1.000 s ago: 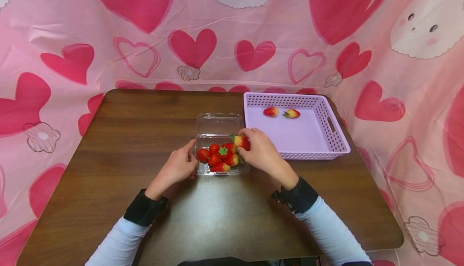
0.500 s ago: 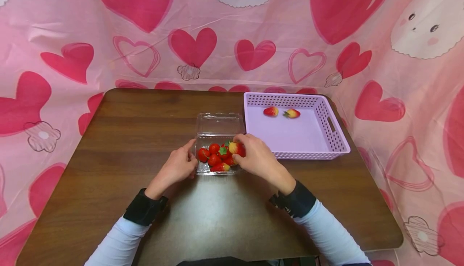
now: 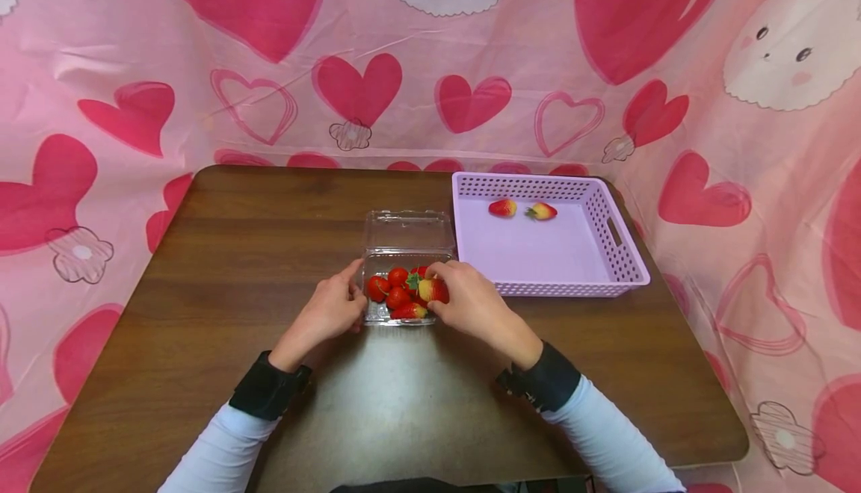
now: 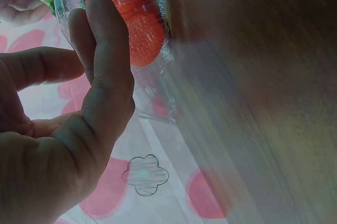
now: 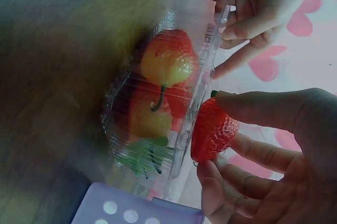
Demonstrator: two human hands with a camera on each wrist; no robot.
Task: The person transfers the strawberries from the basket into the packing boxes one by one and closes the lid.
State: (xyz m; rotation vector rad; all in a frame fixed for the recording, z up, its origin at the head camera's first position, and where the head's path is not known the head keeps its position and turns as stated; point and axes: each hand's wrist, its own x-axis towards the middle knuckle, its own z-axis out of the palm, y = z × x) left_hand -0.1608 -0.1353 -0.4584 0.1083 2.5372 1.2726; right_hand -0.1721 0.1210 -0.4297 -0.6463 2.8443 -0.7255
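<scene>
Strawberry (image 3: 433,290) pinched in my right hand (image 3: 471,306), fingers curled round it, held over the 3 o'clock edge of the clear clamshell punnet (image 3: 403,284); my left hand (image 3: 329,312) steadies the punnet's 9 o'clock wall with curled fingertips. I judge this the lift-out step; next I'd carry the berry toward 1 o'clock into the lilac basket (image 3: 619,235), where two strawberries (image 3: 503,208) lie near the far rim, clearing its perforated wall.

Person is wearing pale blue long sleeves (image 3: 222,444) on both arms. Black wrist bands (image 3: 267,388) are sitting at each cuff, nearest the clear punnet (image 3: 406,254). Both hands bare: left hand (image 3: 327,311), right hand (image 3: 476,305).
</scene>
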